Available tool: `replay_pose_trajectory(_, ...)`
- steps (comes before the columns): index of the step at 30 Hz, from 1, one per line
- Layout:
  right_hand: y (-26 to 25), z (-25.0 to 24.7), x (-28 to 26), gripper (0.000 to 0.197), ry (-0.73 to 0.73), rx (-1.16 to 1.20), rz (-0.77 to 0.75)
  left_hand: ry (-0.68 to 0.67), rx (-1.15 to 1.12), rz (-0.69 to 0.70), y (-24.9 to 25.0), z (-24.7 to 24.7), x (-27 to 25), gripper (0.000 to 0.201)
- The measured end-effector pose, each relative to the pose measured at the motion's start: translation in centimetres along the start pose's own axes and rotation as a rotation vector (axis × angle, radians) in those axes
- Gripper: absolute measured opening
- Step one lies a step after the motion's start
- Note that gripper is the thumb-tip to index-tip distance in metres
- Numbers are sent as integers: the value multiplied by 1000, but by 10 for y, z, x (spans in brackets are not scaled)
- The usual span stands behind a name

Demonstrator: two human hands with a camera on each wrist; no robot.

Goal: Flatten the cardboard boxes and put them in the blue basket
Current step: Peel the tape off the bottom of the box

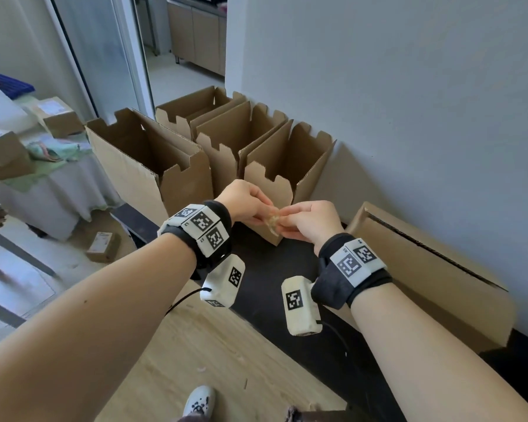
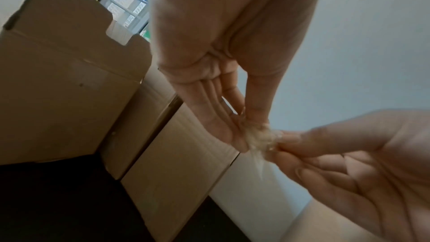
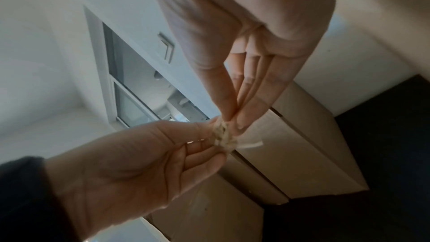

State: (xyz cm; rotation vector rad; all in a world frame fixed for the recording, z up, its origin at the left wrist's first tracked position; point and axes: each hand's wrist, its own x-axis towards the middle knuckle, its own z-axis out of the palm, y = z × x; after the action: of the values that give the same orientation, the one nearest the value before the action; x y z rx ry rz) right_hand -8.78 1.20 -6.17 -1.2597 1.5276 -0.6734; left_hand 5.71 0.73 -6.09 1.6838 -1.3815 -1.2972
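Observation:
Both hands meet in front of the open cardboard boxes and pinch one crumpled wad of tape [image 1: 273, 222] from either side. My left hand [image 1: 265, 212] holds it with thumb and fingertips, and my right hand [image 1: 284, 222] does the same. The wad [image 2: 260, 138] shows between the left fingers [image 2: 235, 132] in the left wrist view, and again as a wad [image 3: 223, 135] under the right fingers [image 3: 242, 117]. Several open boxes stand by the wall, the nearest box [image 1: 290, 166] just behind the hands, a larger box [image 1: 147, 166] to the left. A blue basket [image 1: 11, 83] sits far left.
A long closed cardboard box [image 1: 424, 269] leans on the wall at right. A black mat [image 1: 272, 287] lies under the boxes. At left a cloth-covered table [image 1: 43, 190] carries small parcels; another small parcel [image 1: 102, 246] lies on the floor. My shoe [image 1: 198, 403] is on the wooden floor.

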Motion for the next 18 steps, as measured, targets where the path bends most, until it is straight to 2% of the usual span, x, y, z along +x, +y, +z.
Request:
replay_pose_trajectory(4, 20, 1, 14, 20, 132, 64, 62, 84, 124, 16, -28, -6, 13, 11)
replay_pose_trajectory(7, 29, 7, 22, 9, 82, 3, 118, 71, 181, 18, -51, -15, 20, 9)
replay_pose_trajectory(11, 32, 32, 33, 8, -6, -31, 189, 53, 235, 9, -71, -12, 32, 8)
replay_pose_trajectory(15, 46, 42, 49, 11, 7, -12, 266, 81, 418, -2, -90, -6, 47, 4)
replay_pose_trajectory(18, 65, 44, 58, 8, 43, -36, 325, 27, 551, -39, -104, -2, 62, 9)
